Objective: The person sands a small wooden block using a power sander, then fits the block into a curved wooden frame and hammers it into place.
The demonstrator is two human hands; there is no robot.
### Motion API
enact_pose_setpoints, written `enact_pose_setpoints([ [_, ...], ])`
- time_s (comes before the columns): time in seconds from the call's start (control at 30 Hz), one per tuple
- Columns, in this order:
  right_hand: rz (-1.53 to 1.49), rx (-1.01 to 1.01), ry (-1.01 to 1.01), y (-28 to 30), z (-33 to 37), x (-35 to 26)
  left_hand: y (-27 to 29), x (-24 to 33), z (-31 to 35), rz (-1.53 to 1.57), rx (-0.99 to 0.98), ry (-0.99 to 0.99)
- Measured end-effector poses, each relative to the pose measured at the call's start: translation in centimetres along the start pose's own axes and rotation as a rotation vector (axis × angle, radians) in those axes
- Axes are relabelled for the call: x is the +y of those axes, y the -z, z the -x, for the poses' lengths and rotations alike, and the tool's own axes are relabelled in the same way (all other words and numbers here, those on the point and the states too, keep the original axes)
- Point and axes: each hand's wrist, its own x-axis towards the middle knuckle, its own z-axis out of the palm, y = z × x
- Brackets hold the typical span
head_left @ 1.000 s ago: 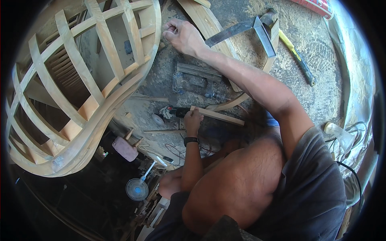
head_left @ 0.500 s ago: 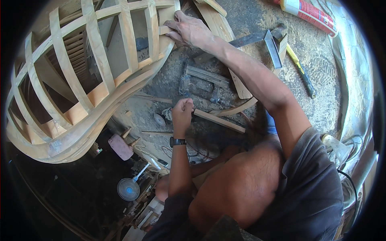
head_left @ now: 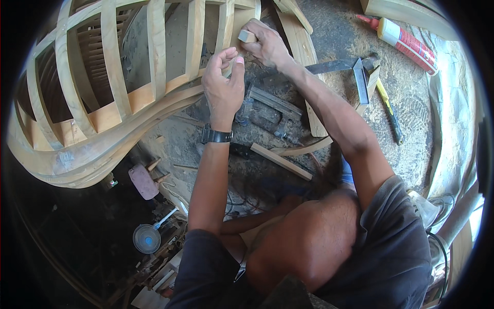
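Note:
My right hand is closed around a small wooden block, whose squared end shows beyond the fingers. It is beside the end of a large curved wooden frame with slats. Just below and left of it is my left hand, wearing a black watch at the wrist. Its fingers are half curled with the thumb apart, and I see nothing between them. Under the hands lies a metal C-shaped clamp, partly covered by my left hand.
Right of my right forearm lie a metal square and a hammer with a yellow and black handle. A red and white glue bottle lies farther off. A wooden strip is near my knees; a pink mallet-like piece is lower left.
My left hand has risen from beside the clamp to near my right hand, its fingers loosening. My right hand has turned, and the block's end now points out. The whole view has shifted slightly.

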Motion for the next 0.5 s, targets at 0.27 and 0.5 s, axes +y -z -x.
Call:
enact_pose_setpoints([
  [0.27, -0.022, -0.191, -0.005, 4.4, 4.0, -6.4, 0.4, 1.7, 1.3, 0.238, -0.151, 0.087],
  [0.5, -0.214, -0.52, -0.3, 8.8, 4.1, -10.9, 8.0, 1.5, 7.1, 0.682, -0.076, 0.306],
])
